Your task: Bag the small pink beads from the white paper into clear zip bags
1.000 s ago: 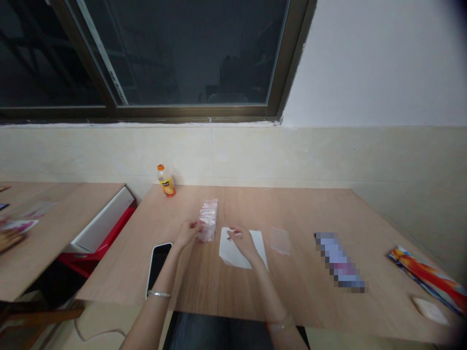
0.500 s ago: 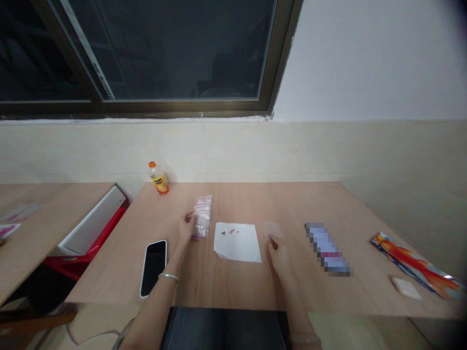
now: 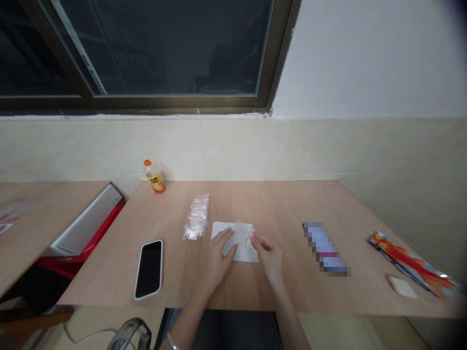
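Observation:
My left hand (image 3: pixel 220 256) lies flat on a white paper sheet (image 3: pixel 229 233), holding it down near its lower left. A clear plastic bag (image 3: pixel 241 237) lies across the sheet's right part. My right hand (image 3: pixel 268 257) is at the sheet's right edge, its fingertips pinching the bag's edge. Any small marks on the sheet are hidden under the bag and my hand. To the left of the sheet, apart from both hands, lies a stack of small plastic bags with pink markings (image 3: pixel 196 217).
A black smartphone (image 3: pixel 149 270) lies left of my hands on the wooden table (image 3: pixel 277 204). An orange-capped juice bottle (image 3: pixel 154 177) stands at the back. A pixelated packet (image 3: pixel 324 248), a colourful foil packet (image 3: pixel 412 265) and a pale bar of soap (image 3: pixel 402 287) lie to the right.
My left hand has moved off the stack of bags onto the paper. My right hand has moved left from beside the clear bag to the sheet's edge, and the bag now lies on the sheet.

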A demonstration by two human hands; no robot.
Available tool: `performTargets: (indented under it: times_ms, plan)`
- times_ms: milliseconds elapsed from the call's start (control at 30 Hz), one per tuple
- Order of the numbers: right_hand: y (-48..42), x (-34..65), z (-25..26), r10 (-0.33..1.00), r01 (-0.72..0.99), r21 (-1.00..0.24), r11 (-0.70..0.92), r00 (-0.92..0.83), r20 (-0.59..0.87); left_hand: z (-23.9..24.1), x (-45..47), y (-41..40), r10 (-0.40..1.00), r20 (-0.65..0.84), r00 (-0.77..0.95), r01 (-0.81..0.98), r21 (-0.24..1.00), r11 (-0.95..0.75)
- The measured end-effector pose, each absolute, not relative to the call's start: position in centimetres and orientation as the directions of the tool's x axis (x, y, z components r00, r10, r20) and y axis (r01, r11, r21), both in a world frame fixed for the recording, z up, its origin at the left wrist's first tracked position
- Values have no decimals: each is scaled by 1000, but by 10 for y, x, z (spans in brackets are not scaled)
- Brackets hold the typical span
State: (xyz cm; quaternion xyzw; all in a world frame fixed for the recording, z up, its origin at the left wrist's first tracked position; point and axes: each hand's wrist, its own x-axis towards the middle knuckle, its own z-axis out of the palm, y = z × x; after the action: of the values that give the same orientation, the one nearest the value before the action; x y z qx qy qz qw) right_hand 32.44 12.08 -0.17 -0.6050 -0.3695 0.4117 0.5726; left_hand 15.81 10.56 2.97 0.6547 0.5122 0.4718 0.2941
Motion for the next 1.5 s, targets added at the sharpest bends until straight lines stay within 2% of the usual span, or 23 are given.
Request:
performTargets:
  times_ms: [67,300,433,533,633,733,833,1067,1267,1367,1500]
  plan:
    - [115,311,12,924,-142,-984,-111,350,-155,40,170,98,947,311,78,419,852,-314]
    - [104,290,42,943,-395,-907,-144,222,-247,44,169,95,967,247,61,359,899,-252]
    - [104,285,45,948,-452,-871,-193,144,-285,46,163,94,977,209,46,344,915,-211]
    - [105,280,43,957,-393,-910,-131,189,-219,52,159,93,983,183,-1,411,896,-166]
    - [102,273,41,956,-158,-987,28,294,-20,58,156,94,976,206,-69,523,841,-141]
    - [98,267,41,957,118,-984,132,243,157,61,155,93,977,211,-36,566,810,-154]
    - [97,265,39,969,230,-961,152,157,191,64,154,91,973,231,18,587,786,-197]
    - [111,270,19,985,192,-968,159,41,170,55,140,90,957,251,147,629,723,-286]
    - [119,275,12,987,229,-961,156,-78,142,37,122,100,918,255,303,633,666,-394]
    - [119,278,11,985,248,-958,142,-131,112,35,119,107,924,258,282,664,643,-382]
    - [121,281,15,977,285,-941,182,-157,141,32,117,115,916,295,271,677,618,-399]
